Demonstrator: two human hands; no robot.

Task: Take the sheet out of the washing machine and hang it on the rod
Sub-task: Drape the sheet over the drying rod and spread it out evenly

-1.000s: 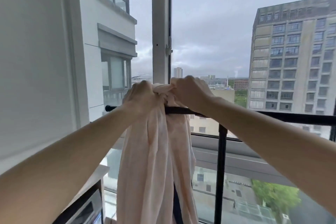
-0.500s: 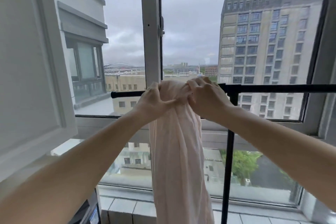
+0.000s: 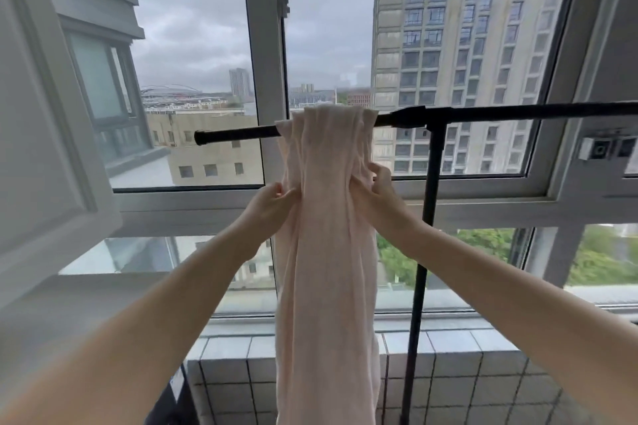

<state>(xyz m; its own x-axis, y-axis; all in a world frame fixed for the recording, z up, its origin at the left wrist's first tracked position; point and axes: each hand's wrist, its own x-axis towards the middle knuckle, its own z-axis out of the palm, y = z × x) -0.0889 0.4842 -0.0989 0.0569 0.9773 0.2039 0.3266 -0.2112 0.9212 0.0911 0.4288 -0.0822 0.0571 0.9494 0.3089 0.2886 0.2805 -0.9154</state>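
Observation:
A pale pink sheet hangs bunched over the black rod and drops in a long narrow fall below the frame's bottom edge. My left hand pinches the sheet's left edge a little below the rod. At about the same height, my right hand grips the right edge, fingers curled into the folds. The rod runs across the window on a black upright pole. No washing machine is clearly in view.
A large window stands just behind the rod, with high buildings outside. A white panel fills the left side. A tiled ledge lies below the window. A dark object sits at bottom left.
Both hands have come down from the top of the rod to the sheet's sides below it. The bunched top of the sheet now lies spread a little wider over the rod.

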